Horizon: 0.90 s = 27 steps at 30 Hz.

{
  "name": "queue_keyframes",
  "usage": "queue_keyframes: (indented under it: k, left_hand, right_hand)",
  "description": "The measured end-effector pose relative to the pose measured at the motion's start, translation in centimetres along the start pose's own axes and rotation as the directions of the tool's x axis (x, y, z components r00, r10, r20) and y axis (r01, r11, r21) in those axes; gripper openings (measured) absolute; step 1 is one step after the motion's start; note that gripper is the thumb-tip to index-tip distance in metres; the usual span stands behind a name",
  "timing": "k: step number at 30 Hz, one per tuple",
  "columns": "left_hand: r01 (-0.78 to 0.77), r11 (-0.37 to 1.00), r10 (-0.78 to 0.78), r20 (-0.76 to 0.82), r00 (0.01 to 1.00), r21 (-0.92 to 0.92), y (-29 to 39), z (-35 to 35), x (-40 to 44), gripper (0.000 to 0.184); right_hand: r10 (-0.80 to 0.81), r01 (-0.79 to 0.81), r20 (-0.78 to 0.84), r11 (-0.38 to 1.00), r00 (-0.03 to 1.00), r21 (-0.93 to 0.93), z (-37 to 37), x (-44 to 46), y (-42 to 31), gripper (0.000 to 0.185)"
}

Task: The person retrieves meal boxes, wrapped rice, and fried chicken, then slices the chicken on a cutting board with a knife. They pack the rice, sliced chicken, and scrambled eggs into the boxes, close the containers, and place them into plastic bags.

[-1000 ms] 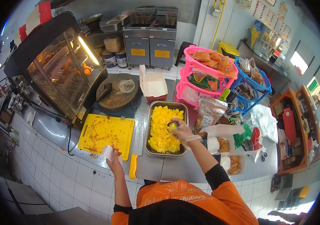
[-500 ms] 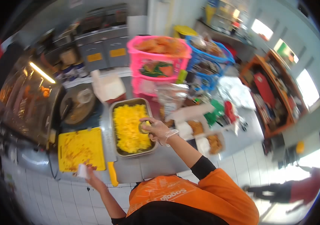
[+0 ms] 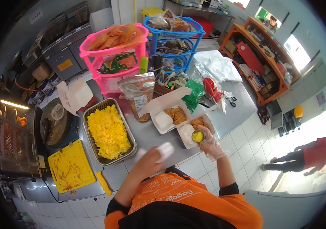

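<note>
You've got a bare strip of desk [image 3: 147, 133] btwn the rice tray [image 3: 121, 157] & the left box [image 3: 163, 122]. Your left hand [image 3: 149, 162] & the blurred white item [image 3: 166, 151] crowd its near end; the clear pouch [image 3: 137, 91] stands at the far end, w/ the tall pink rack [image 3: 103, 78] behind. Mind the left box's raised lid [image 3: 163, 102], far side. Your right hand [image 3: 210, 145] & scoop [image 3: 197, 136] block the right box's [image 3: 186, 133] right side. More room's at the desk's right end, nearer than the scissors [image 3: 231, 100]. Near left, the knife [image 3: 103, 183] lies btwn tray & yellow board [image 3: 71, 166].
</note>
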<state>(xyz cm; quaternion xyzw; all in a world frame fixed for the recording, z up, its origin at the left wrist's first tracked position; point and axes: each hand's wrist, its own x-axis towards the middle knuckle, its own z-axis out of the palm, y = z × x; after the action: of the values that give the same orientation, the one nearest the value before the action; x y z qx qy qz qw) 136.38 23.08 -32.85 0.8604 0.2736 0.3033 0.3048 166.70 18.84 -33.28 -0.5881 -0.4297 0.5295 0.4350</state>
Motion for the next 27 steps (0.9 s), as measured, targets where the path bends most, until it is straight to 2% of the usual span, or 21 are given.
queue_keyframes:
  k: [1,3,4,7,8,11,14,16,18,20,23,26,27]
  left_hand:
    - [0.083,0.982,-0.056,0.159,0.986,-0.170,-0.2,2.2,1.8,0.021]
    - [0.048,0.981,-0.023,0.133,0.991,-0.187,-1.3,6.8,5.3,0.032]
    - [0.052,0.993,-0.038,0.138,0.990,-0.103,-2.3,9.1,7.0,0.034]
    - [-0.026,0.985,0.005,0.123,0.992,0.171,-4.4,14.6,10.6,0.039]
    - [-0.067,0.963,0.038,0.116,0.993,0.260,-5.1,16.3,11.3,0.040]
    - [-0.021,0.802,-0.057,0.112,0.992,0.597,-7.0,20.0,12.3,0.058]
    - [0.201,0.858,-0.293,0.128,0.948,0.473,-4.1,18.4,12.8,0.061]
    - [0.131,0.810,-0.348,0.289,0.892,0.572,-5.8,20.0,12.9,0.067]
    - [0.054,0.751,-0.366,0.348,0.863,0.658,-6.8,21.4,12.8,0.067]
    - [-0.007,0.679,-0.332,0.316,0.888,0.734,-6.3,22.0,13.0,0.062]
    - [0.088,0.787,-0.429,0.439,0.789,0.611,-5.6,20.3,13.8,0.068]
    - [0.168,0.789,-0.381,0.256,0.888,0.591,-5.8,20.6,13.1,0.074]
    - [0.167,0.845,-0.291,0.175,0.940,0.508,-5.9,20.5,12.8,0.076]
  right_hand:
    - [0.068,-0.063,-0.043,0.992,0.997,0.105,0.3,-0.4,0.2,0.068]
    - [0.206,-0.165,-0.102,0.933,0.973,0.320,0.2,-1.4,0.9,0.070]
    - [0.153,-0.104,-0.176,0.960,0.972,0.262,-0.8,-1.6,2.8,0.062]
    - [0.213,-0.018,-0.289,0.832,0.933,0.554,-2.5,-2.5,4.8,0.063]
    - [0.209,0.016,-0.319,0.815,0.924,0.579,-2.9,-2.7,5.6,0.064]
    - [0.262,0.031,-0.303,0.707,0.916,0.707,-4.3,-3.2,6.7,0.063]
    - [0.279,0.090,-0.409,0.723,0.869,0.685,-4.9,-3.5,7.0,0.062]
    - [0.258,0.140,-0.425,0.695,0.868,0.705,-5.3,-3.6,8.3,0.061]
    - [0.270,0.163,-0.441,0.669,0.856,0.725,-5.4,-3.9,8.8,0.059]
    - [0.278,0.181,-0.440,0.634,0.854,0.752,-5.5,-4.2,9.1,0.058]
    - [0.284,0.205,-0.454,0.611,0.844,0.764,-5.8,-4.2,8.9,0.057]
    - [0.279,0.224,-0.471,0.610,0.837,0.760,-5.8,-4.4,9.0,0.056]
    - [0.271,0.231,-0.476,0.613,0.836,0.755,-6.0,-4.3,9.0,0.056]
